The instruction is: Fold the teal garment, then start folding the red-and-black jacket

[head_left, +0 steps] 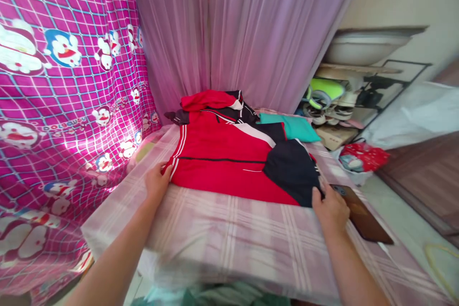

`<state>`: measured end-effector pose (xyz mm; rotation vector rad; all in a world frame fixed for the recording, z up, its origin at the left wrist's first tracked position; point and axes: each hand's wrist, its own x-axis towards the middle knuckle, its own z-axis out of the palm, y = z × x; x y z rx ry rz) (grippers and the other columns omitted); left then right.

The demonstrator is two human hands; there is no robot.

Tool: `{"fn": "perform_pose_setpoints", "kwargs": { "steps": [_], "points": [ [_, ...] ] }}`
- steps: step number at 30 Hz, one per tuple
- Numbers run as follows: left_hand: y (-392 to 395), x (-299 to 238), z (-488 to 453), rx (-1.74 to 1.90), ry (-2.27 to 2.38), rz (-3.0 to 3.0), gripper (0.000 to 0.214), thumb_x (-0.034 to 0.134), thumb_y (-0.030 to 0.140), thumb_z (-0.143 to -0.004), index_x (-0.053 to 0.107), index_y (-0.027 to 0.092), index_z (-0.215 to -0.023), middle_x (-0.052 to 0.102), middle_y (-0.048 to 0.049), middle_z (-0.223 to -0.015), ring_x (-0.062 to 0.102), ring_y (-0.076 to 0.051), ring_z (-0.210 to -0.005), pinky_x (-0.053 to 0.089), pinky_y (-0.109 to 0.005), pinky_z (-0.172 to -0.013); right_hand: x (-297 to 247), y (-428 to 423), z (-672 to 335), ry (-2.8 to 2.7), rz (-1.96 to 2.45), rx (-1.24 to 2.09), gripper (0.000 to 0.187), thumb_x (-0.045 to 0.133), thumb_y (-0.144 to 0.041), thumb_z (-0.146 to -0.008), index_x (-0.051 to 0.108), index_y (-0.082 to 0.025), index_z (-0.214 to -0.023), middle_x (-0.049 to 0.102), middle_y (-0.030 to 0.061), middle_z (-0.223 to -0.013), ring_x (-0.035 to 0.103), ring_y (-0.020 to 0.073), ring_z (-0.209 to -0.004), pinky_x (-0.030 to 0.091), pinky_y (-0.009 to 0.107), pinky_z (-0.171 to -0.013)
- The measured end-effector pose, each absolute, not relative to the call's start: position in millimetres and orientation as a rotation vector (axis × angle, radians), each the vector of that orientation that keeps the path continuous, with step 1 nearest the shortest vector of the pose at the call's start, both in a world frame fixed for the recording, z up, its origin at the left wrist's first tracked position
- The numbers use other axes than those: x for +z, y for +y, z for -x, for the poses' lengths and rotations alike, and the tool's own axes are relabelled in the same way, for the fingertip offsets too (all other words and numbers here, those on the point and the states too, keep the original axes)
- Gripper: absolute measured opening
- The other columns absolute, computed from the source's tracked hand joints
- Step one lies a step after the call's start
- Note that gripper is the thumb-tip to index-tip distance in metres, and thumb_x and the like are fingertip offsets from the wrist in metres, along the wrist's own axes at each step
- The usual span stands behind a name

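Observation:
A red, black and white zip-up jacket (222,177) lies flat across the table, its dark zip running sideways and its sleeves folded in. My left hand (158,180) pinches the striped hem at the jacket's left edge. At the opposite end, my right hand (330,205) grips the black shoulder part near its lower corner. Behind the jacket rests a heap of red and black clothing (211,100); where one garment ends and the other begins is hard to make out.
A phone (362,215) with a white cable lies right of my right hand. A teal folded cloth (290,126) sits at the back right. The table has a checked cloth (215,234). Beyond it stand a shoe rack (387,81), a red bag (362,155) and lilac curtains (229,28).

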<state>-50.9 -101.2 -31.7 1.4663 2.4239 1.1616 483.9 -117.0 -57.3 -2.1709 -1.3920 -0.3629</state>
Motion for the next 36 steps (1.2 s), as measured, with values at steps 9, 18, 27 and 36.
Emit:
{"fn": "perform_pose_setpoints", "kwargs": {
  "steps": [9, 18, 27, 36],
  "points": [
    [-112.6, -41.1, 63.6, 1.341, 2.284, -1.521, 0.047, 0.053, 0.052, -0.079, 0.062, 0.019, -0.112, 0.074, -0.0095, -0.103, 0.068, -0.026, -0.101, 0.050, -0.038, -0.090, -66.3, -109.9, -498.7, -1.177, 2.091, -0.271, 0.051, 0.049, -0.044, -0.083, 0.071, -0.011, -0.114, 0.072, 0.0173, -0.090, 0.064, 0.0313, -0.080, 0.047, 0.042, -0.070],
    [-129.8, -36.3, 68.5, 1.044, 2.373, -1.556, 0.036, 0.059, 0.053, -0.076, 0.068, 0.022, -0.092, 0.073, -0.0049, -0.085, 0.068, -0.024, -0.085, 0.050, -0.035, -0.077, -58.6, -114.0, -497.3, -1.027, 2.033, -0.056, 0.049, 0.052, -0.042, -0.079, 0.069, -0.013, -0.114, 0.071, 0.0126, -0.085, 0.061, 0.0253, -0.076, 0.047, 0.038, -0.077],
    [-129.8, -31.2, 60.5, 1.262, 2.275, -1.509, 0.026, 0.054, 0.048, -0.078, 0.060, 0.023, -0.083, 0.070, -0.0019, -0.084, 0.066, -0.023, -0.088, 0.050, -0.035, -0.084, -51.9, -115.4, -493.0, -1.064, 1.987, 0.057, 0.054, 0.057, -0.042, -0.076, 0.067, -0.012, -0.119, 0.069, 0.0092, -0.080, 0.057, 0.0230, -0.067, 0.047, 0.039, -0.078],
    [-123.6, -36.2, 66.2, 1.291, 2.195, -1.359, 0.022, 0.054, 0.046, -0.078, 0.053, 0.024, -0.081, 0.064, 0.0017, -0.072, 0.065, -0.019, -0.075, 0.050, -0.031, -0.073, -46.5, -118.4, -495.8, -0.911, 2.009, 0.023, 0.052, 0.052, -0.037, -0.077, 0.070, -0.009, -0.117, 0.069, 0.0118, -0.079, 0.054, 0.0212, -0.066, 0.044, 0.034, -0.071]
  ]
}}
